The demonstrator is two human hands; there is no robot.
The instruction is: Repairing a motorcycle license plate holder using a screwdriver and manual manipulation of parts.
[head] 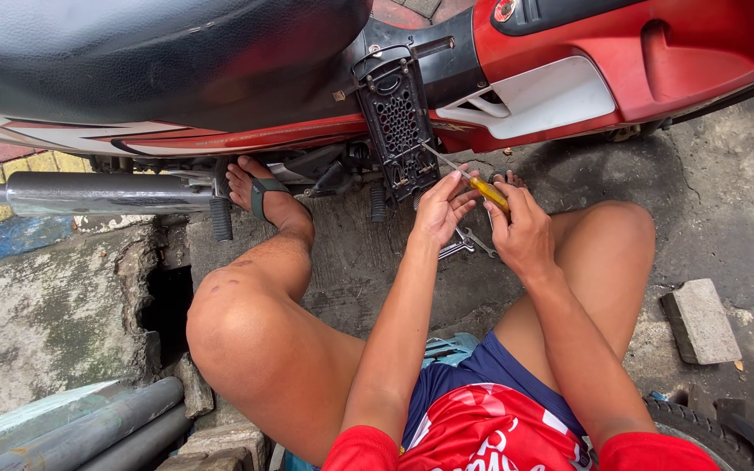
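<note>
Exhaust pipe (102, 193): chrome, far left, under the black seat.
Perforated cover (400, 131): black, on the motorcycle's side.
Left hand (441, 210): fingers steadying the shaft.
Screwdriver (476, 185): yellow handle, tip against the cover.
Right hand (524, 234): clenched around the handle.
Brick (701, 321): right, on the ground.

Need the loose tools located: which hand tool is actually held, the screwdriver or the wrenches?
The yellow-handled screwdriver, gripped by both hands; the metal wrenches lie untouched on the ground below.
</note>
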